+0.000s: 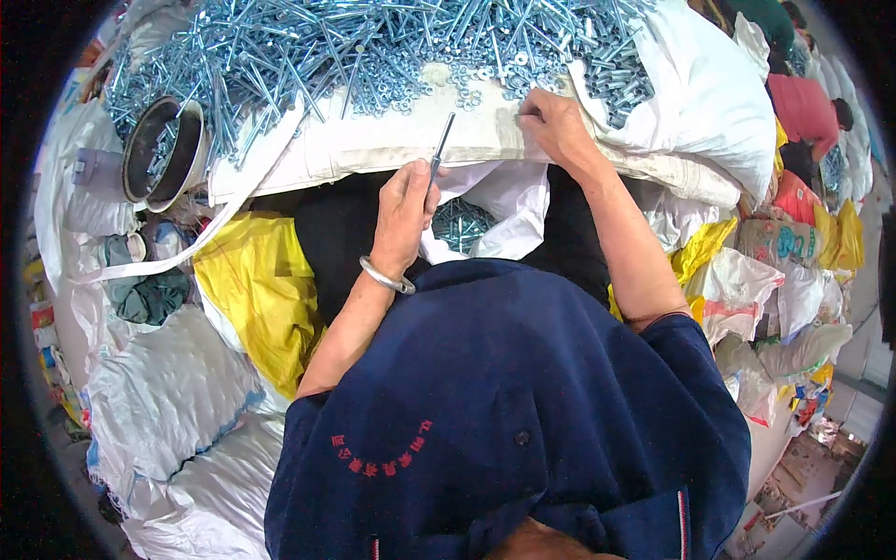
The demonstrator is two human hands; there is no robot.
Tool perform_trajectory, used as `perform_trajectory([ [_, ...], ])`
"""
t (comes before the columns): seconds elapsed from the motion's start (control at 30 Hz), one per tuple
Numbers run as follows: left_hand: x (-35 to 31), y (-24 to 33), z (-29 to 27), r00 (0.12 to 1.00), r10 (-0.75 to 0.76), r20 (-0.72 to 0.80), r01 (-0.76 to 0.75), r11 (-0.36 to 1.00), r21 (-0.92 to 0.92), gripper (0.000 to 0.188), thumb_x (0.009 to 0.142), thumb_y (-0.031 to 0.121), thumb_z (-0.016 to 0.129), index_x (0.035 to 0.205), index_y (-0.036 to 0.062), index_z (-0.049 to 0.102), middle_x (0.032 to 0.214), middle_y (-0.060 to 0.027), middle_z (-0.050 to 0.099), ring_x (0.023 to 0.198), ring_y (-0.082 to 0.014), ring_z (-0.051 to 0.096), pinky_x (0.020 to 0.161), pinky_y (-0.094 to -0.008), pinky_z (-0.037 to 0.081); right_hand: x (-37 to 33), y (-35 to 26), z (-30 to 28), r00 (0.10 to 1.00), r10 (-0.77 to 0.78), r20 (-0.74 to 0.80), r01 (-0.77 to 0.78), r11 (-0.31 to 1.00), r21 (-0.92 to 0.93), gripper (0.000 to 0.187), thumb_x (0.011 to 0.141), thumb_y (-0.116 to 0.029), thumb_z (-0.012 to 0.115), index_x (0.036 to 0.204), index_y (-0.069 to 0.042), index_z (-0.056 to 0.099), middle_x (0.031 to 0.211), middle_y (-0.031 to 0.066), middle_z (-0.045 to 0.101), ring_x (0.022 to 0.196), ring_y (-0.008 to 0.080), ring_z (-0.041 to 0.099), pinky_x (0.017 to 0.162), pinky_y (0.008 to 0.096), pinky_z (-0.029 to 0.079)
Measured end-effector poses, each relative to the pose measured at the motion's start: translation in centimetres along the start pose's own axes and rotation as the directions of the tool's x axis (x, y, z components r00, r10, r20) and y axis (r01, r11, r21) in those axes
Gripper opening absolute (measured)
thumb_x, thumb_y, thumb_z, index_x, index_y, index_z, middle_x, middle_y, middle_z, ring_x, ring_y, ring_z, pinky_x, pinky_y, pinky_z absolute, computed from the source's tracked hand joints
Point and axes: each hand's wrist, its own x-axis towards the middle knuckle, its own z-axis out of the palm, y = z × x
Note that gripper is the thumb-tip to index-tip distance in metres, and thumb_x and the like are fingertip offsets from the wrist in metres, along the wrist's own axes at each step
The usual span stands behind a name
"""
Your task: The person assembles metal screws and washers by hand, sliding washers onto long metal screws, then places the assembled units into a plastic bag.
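My left hand (401,213), a metal bangle at its wrist, is closed round a long metal bolt (442,140) that points up and away from me. Just beyond the pale cloth's near edge, my right hand (558,126) rests with its fingers curled together beside small washers (467,97); what its fingertips hold, if anything, is hidden. Long silvery bolts (280,56) lie heaped over the far side of the cloth (401,135). Short metal sleeves (616,82) are piled to the right. Below my hands, between my knees, a white bag (516,207) gapes with more bolts inside.
A dark round tub (140,154) with metal pieces stands at the left. Full white sacks (168,392) and a yellow sack (257,289) lie to my left, more bags (737,289) to my right. Another person in a red top (803,112) is at the far right.
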Motion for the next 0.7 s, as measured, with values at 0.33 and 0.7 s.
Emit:
perform_trajectory([
  [0.33, -0.2, -0.1, -0.3, 1.000, -0.008, -0.022, 0.006, 0.999, -0.049, 0.044, 0.102, 0.041, 0.045, 0.098, 0.0006, 0.063, 0.060, 0.0054, 0.041, 0.049, -0.0023, 0.033, 0.044, -0.0191, 0.025, 5.5, -1.8, 4.1, 0.992, -0.125, 0.015, 0.125, 0.992, 0.003, 0.014, 0.079, -0.006, 0.059, 0.088, 0.001, 0.068, 0.082, 0.0232, 0.067, 0.079, 0.0385, 0.066, 0.073, 0.0427, 0.051],
  [0.7, -0.1, -0.9, -0.5, 1.000, -0.007, -0.012, 0.006, 0.999, -0.051, 0.044, 0.102, 0.041, 0.046, 0.098, 0.0000, 0.063, 0.060, 0.0056, 0.042, 0.050, -0.0023, 0.033, 0.044, -0.0191, 0.026, 5.9, -1.3, 4.2, 0.959, -0.281, 0.038, 0.284, 0.952, -0.116, 0.011, 0.074, -0.003, 0.062, 0.084, 0.002, 0.066, 0.083, 0.0198, 0.064, 0.078, 0.0340, 0.064, 0.070, 0.0393, 0.050],
])
